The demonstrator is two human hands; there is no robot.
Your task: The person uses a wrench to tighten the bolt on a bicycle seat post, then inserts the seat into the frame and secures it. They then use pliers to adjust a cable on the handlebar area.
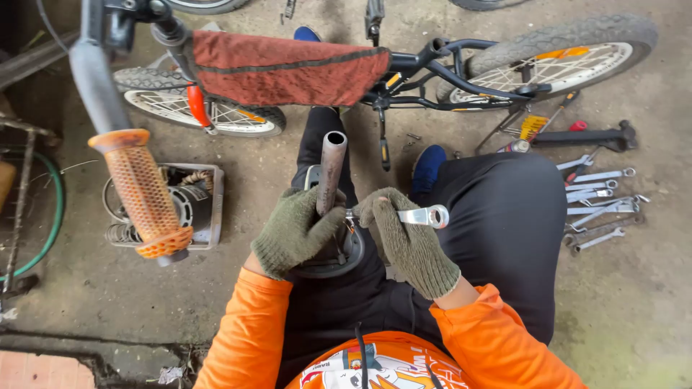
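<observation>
Soft, even daylight fills the scene, with no hard shadows; only faint dark patches lie under the bicycle and beside the crate on the floor. The wrench gives a small bright glint. The near handlebar grip looms large and slightly soft. Wide-angle bending curves the edges, and the top left corner falls dim. The centre is sharp.

My gloved left hand grips a rusty seat post while my right hand holds a wrench at its clamp, spanners lying on the floor.
</observation>
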